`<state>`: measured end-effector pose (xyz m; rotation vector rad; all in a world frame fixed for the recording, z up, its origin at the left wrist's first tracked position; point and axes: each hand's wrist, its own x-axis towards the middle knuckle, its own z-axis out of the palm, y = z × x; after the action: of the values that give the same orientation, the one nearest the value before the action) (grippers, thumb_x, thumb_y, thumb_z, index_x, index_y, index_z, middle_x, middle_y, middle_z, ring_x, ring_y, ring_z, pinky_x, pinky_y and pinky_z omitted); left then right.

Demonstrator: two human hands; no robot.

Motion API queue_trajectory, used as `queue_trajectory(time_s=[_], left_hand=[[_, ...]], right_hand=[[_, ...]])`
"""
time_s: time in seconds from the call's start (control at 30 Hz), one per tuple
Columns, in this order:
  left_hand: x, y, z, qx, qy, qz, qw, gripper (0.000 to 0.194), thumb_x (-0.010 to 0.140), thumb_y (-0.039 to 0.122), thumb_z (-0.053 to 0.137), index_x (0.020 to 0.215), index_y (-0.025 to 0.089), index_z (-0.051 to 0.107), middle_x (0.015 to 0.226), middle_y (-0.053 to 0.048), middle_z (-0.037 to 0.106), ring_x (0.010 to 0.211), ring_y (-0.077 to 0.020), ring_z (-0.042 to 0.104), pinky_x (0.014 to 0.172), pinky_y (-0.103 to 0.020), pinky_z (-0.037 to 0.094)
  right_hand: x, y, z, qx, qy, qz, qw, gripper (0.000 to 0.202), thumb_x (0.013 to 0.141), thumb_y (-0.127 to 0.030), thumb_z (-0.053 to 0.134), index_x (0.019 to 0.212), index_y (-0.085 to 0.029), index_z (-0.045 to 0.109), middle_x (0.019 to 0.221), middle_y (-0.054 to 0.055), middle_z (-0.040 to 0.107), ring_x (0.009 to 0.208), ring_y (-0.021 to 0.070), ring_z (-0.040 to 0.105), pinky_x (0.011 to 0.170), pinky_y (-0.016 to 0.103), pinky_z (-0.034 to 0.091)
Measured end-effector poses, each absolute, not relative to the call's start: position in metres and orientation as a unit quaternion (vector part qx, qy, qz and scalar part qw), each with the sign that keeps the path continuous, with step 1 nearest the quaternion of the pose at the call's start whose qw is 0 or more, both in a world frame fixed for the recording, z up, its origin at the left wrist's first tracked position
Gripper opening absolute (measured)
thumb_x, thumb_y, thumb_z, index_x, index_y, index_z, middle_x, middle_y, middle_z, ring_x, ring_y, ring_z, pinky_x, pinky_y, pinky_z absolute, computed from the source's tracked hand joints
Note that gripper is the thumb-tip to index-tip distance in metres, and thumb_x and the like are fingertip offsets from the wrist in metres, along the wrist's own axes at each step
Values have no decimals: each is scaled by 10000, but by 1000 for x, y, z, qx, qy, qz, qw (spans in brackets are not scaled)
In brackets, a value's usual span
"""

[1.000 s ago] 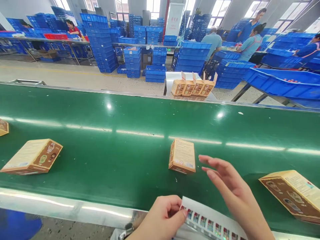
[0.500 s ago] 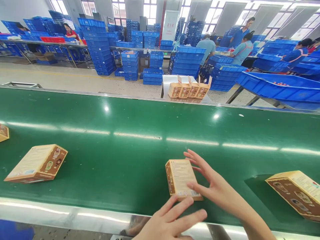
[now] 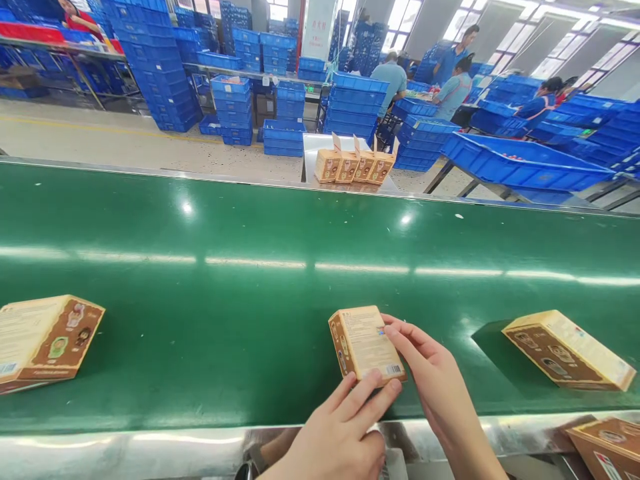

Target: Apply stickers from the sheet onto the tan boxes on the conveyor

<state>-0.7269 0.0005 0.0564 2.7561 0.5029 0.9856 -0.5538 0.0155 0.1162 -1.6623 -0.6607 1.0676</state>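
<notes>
A small cream and brown carton [image 3: 364, 339] lies on the green conveyor belt in front of me, its printed text side facing up and a barcode near its close edge. My right hand [image 3: 425, 363] pinches the carton's right edge, with the thumb over the top and fingers at the side. Across the near end of the carton rest the outstretched, slightly spread fingers of my left hand [image 3: 345, 420]. The left thumb is not clearly visible.
More such cartons lie on the belt: a left carton [image 3: 55, 340] and a right carton [image 3: 565, 350]. Another carton [image 3: 607, 443] is below the metal edge at lower right. Several cartons with raised flaps [image 3: 355, 167] stand beyond the belt. Blue crates [image 3: 150, 73] and people fill the background.
My right hand has closed on the carton's right edge, and my left fingers have come down on its near end. The view has shifted; another carton has appeared at lower right.
</notes>
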Motion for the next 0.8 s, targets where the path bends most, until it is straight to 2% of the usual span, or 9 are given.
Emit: queue_trajectory(time_s=[0.2,0.33,0.43,0.53,0.63,0.73,0.8], left_hand=[[-714,0,61,925,168,324,104,195,917,230,598,766,173,706,1523,-98,492,1421,-272,425,1207,-370,278],[-708,0,65,940,160,279,111,167,913,216,594,848,155,735,1552,-112,449,1442,-282,392,1208,-380,276],[-704,2,70,943,153,272,117,185,919,208,574,861,151,740,1544,-122,458,1456,-276,371,1209,-376,272],[-699,5,74,947,143,260,121,207,925,218,557,906,135,746,1540,-142,458,1468,-283,345,1209,-390,279],[-693,7,76,952,133,238,137,218,914,224,564,939,102,743,1541,-171,445,1463,-309,352,1196,-418,323],[-687,8,73,942,127,255,176,196,911,211,567,882,106,730,1547,-170,433,1459,-317,356,1172,-434,375],[-688,7,73,921,125,295,223,207,928,209,548,835,132,715,1535,-147,458,1449,-309,376,1161,-437,392]], right_hand=[[-549,16,117,-700,-254,416,522,399,610,-579,824,733,-210,733,1134,75,746,948,245,669,696,265,564],[-547,16,115,-714,-243,396,524,432,584,-599,811,732,-206,711,1123,91,741,853,236,672,643,290,562],[-546,15,114,-740,-274,347,507,439,621,-620,759,739,-204,687,1101,106,735,765,222,663,611,319,548],[-543,15,117,-779,-332,258,465,402,679,-611,690,731,-213,661,1070,113,727,767,228,663,656,348,540],[-537,20,122,-811,-347,203,426,443,681,-606,687,880,-213,640,1033,123,711,738,232,668,678,370,537],[-526,24,125,-827,-340,138,427,636,677,-606,702,1138,-193,553,1036,125,684,734,242,671,669,384,533],[-514,19,127,-823,-344,85,445,607,701,-611,667,1134,-202,554,1096,136,676,794,260,679,702,402,536]])
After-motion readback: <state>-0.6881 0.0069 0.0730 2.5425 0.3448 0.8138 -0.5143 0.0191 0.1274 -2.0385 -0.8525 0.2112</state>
